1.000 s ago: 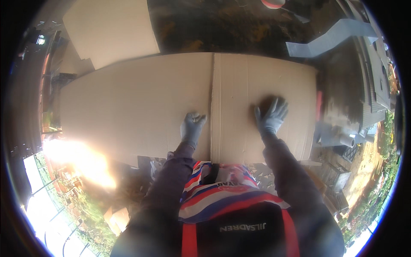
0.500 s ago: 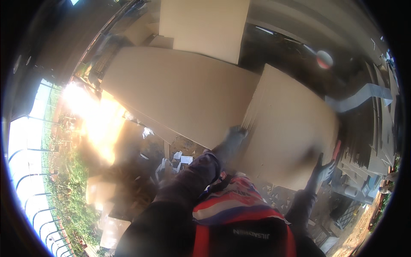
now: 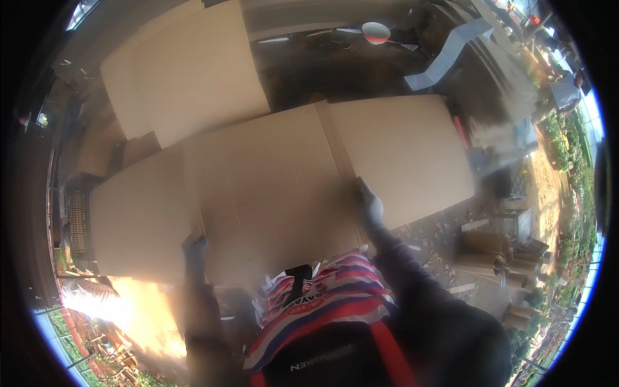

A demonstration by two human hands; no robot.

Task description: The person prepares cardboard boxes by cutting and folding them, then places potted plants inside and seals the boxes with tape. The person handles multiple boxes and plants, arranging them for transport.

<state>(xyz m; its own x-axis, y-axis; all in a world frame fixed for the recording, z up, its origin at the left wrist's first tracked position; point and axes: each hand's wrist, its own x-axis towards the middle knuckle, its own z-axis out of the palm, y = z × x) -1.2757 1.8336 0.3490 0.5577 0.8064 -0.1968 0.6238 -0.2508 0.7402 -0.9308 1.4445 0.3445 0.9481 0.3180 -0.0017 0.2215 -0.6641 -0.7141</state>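
Observation:
A wide brown cardboard sheet (image 3: 264, 174) lies across the surface in front of me, with upright creases or seams dividing it into panels. My left hand (image 3: 194, 246), in a dark glove, is closed on the sheet's near side beside the left seam. Further right, my gloved right hand (image 3: 370, 205) grips the sheet along the right seam, its fingers partly lost in shadow and blur. Beyond the wide sheet, further cardboard sheets (image 3: 184, 71) lie stacked at the back left.
A white bowl with a red band (image 3: 376, 33) stands at the back on the dark surface. A pale folded strip (image 3: 445, 58) runs near the stacked boards. Cardboard scraps (image 3: 429, 238) litter the ground at right, near several cardboard boxes (image 3: 483, 251). Bright sunlight falls at lower left.
My view has swung to the right. The tilted right-hand panel now lies flatter beside the rest. My left hand is at the left seam, and my right hand has left the far right edge for the right seam.

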